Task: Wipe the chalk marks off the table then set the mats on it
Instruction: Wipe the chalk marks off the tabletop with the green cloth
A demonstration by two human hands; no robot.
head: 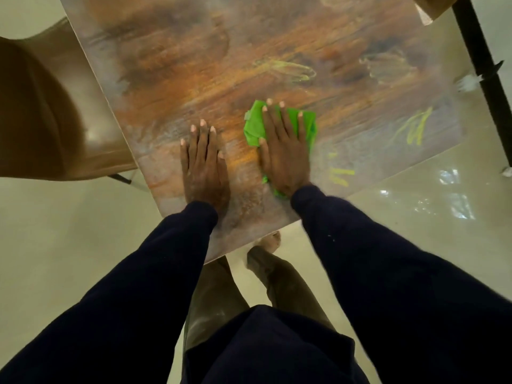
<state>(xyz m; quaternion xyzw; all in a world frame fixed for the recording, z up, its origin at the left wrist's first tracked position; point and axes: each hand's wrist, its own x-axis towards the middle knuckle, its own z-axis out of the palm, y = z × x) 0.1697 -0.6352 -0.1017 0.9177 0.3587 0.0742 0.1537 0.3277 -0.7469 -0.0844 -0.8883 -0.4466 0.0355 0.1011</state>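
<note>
Wiping step in hand — mats not in view. Right hand (282,151) spread flat, pressing green cloth (253,126) onto table (171,67) at centre frame. Left hand (203,162) flat, fingers spread, bare on wood just left of cloth. Yellow chalk marks (288,69) remained above and right of cloth, more at lower right (414,128). Next move probably called for sweeping the cloth rightward over them — steady pressure.
</note>
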